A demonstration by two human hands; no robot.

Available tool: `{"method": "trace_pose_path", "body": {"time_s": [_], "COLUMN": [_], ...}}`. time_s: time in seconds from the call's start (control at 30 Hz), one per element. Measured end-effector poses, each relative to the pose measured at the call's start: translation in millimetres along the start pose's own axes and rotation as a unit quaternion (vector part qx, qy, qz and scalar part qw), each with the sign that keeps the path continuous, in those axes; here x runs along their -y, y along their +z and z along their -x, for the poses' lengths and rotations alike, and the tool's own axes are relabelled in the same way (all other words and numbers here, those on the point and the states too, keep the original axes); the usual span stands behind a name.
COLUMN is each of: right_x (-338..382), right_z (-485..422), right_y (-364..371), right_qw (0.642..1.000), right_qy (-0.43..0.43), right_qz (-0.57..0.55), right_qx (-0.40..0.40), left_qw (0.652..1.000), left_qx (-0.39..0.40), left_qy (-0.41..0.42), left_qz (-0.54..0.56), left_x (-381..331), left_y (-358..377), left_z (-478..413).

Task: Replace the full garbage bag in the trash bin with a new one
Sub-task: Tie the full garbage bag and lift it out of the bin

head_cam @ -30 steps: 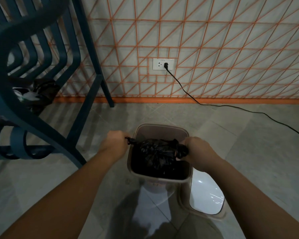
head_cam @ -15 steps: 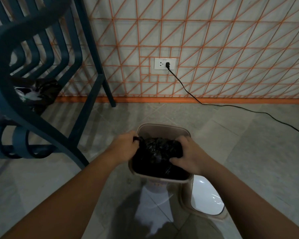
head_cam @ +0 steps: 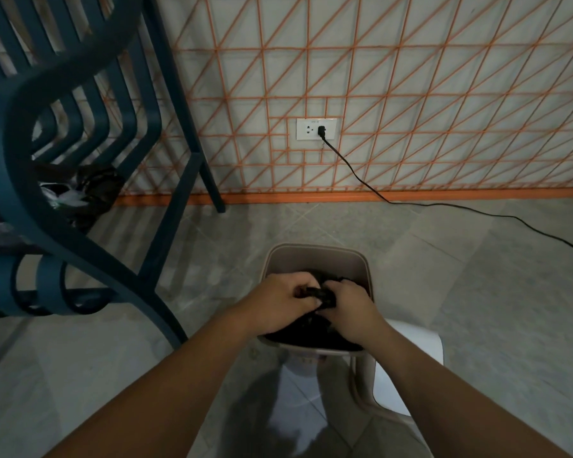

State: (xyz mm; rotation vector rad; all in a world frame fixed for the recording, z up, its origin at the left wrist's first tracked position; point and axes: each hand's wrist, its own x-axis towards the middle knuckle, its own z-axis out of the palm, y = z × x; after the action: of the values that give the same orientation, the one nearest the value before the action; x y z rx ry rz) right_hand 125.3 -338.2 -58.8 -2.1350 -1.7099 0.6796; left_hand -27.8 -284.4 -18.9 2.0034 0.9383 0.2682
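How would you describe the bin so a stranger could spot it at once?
Start at the orange-lined wall and its socket, then come straight down onto the grey floor. The bin stands there, right of the blue chair: a beige, round-cornered tub holding a black bag, unlike the white lid beside it.

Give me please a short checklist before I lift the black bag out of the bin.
1. Left hand grips bag top: ok.
2. Right hand grips bag top: ok.
3. Black bag mouth gathered shut: ok; knot finished: cannot tell.
4. Bin lid out of the way: ok, the white lid lies beside it.
5. Chair clear of lifting path: ok, it stands off to the left.
6. New bag ready: cannot tell.
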Motion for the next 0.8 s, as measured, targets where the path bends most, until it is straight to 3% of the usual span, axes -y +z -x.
{"method": "trace_pose_path", "body": {"time_s": [0.13,0.23,0.53,0.67,0.8], "right_x": [21.0,43.8,83.2,68.5,27.2], "right_z": [0.7,6.9,29.1,40.6,43.3], "right_y": [-37.2,-77.0,-217.3,-264.0,-274.6], "right_qw": [0.989,0.976,0.959,0.95,0.944], "right_qy": [-0.038,-0.049,-0.118,-0.108,-0.054], "right_qz": [-0.117,-0.183,-0.15,-0.15,-0.148], "right_qx": [-0.079,-0.111,-0.212,-0.253,-0.29], "left_qw": [0.993,0.989,0.924,0.914,0.928], "left_qx": [-0.091,-0.097,-0.229,-0.226,-0.178], "left_qy": [0.064,0.103,0.25,0.29,0.288], "left_qz": [-0.03,-0.051,-0.174,-0.171,-0.152], "left_x": [-10.8,-31.5,-140.9,-189.1,-212.7], "left_y": [-15.7,-27.9,-74.4,-68.9,-33.8], "left_z": [1.2,4.4,-6.0,-26.1,-53.9]}}
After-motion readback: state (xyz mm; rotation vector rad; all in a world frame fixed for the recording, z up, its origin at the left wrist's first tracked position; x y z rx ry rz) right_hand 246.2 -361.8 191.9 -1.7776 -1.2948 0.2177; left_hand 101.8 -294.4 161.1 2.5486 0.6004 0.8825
